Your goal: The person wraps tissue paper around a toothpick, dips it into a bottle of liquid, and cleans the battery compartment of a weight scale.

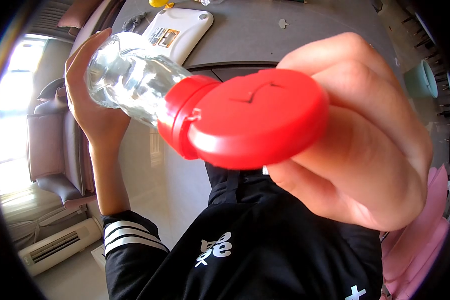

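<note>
A clear, see-through bottle is held up tilted in front of my chest. My left hand is wrapped round its lower end. On its mouth sits a red collar, and a round red flip lid joins it at a small hinge or catch. Thin dark marks show on the lid's flat face. My right hand is close to the camera, with bent fingers gripping the lid's far edge. Some of its fingertips are hidden behind the lid. Whether anything is inside the bottle, I cannot tell.
Ahead stands a grey table bearing a white flat device with a label, and a yellow object. A pale green bin stands at right, near a pink chair. A sofa and white air conditioner are at left.
</note>
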Tool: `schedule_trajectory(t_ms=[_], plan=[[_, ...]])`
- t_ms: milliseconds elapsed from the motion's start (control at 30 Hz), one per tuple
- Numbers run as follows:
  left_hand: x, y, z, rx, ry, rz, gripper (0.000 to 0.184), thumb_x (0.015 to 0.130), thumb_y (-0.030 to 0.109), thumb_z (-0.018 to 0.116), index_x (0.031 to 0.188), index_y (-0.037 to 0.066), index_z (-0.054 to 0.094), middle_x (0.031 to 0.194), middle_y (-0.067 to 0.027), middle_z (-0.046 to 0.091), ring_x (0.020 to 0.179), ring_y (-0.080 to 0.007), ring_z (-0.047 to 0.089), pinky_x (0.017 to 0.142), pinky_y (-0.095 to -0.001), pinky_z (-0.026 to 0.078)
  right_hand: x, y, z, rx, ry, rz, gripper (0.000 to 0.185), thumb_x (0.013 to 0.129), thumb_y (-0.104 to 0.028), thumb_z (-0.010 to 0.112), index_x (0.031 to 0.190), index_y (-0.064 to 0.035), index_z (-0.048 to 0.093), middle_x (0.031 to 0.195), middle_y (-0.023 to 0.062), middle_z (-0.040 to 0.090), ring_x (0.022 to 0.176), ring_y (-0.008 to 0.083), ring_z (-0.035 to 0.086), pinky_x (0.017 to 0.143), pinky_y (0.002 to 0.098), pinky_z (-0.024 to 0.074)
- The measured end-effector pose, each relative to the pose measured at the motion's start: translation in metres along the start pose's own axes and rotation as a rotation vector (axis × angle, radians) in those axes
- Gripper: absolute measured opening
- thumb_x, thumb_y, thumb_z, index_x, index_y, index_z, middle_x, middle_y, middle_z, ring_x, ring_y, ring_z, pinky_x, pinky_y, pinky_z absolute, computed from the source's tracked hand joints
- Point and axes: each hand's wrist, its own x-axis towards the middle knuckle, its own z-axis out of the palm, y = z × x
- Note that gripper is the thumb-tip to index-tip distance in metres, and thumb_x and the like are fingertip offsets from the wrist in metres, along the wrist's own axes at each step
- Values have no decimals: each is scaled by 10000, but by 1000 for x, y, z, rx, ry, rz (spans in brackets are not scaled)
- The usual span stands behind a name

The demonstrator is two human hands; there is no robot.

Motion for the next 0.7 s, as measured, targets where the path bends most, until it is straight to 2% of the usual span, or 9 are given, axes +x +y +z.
schedule_trajectory(t_ms=[167, 267, 367, 567, 633, 700], plan=[[-2, -3, -2, -17, 23, 22, 725, 613, 98, 852, 1226, 35, 470, 1191, -142, 574, 1091, -247, 569, 921, -345, 469, 0, -1, -1, -2, 3, 7, 253, 655, 99, 680, 895, 45, 619, 835, 136, 617, 708, 223, 606, 607, 297, 492], [3, -1, -6, 67, -152, -106, 732, 608, 103, 856, 1226, 33, 469, 1189, -143, 575, 1089, -248, 570, 920, -345, 470, 1, 0, -1, -3, 5, 11, 246, 659, 100, 677, 891, 45, 620, 831, 134, 617, 705, 218, 606, 607, 293, 492], [-2, -3, -1, 7, -18, 30, 730, 603, 106, 858, 1222, 37, 476, 1189, -139, 576, 1095, -247, 566, 921, -344, 470, 1, 0, 0, -3, 5, 13, 239, 662, 101, 674, 888, 44, 621, 828, 132, 618, 703, 212, 607, 607, 289, 492], [-8, 3, 5, 99, -120, -158, 745, 560, 127, 874, 1204, 58, 506, 1162, -117, 592, 1073, -250, 569, 913, -354, 465, 4, 1, 2, 12, 2, 26, 225, 669, 103, 667, 882, 44, 623, 821, 129, 619, 698, 201, 607, 606, 281, 491], [-14, 1, 11, 65, -168, -250, 762, 534, 144, 885, 1195, 62, 515, 1142, -110, 605, 1058, -256, 576, 910, -364, 460, 4, 2, 2, 13, -9, 37, 221, 671, 104, 665, 880, 43, 624, 818, 128, 619, 696, 198, 608, 606, 278, 491], [-20, 5, 26, -37, -109, -272, 781, 518, 164, 899, 1190, 59, 514, 1119, -109, 604, 1037, -261, 585, 896, -370, 467, 6, 3, 1, 12, -15, 60, 217, 674, 104, 663, 877, 43, 624, 816, 126, 619, 694, 194, 608, 606, 276, 491]])
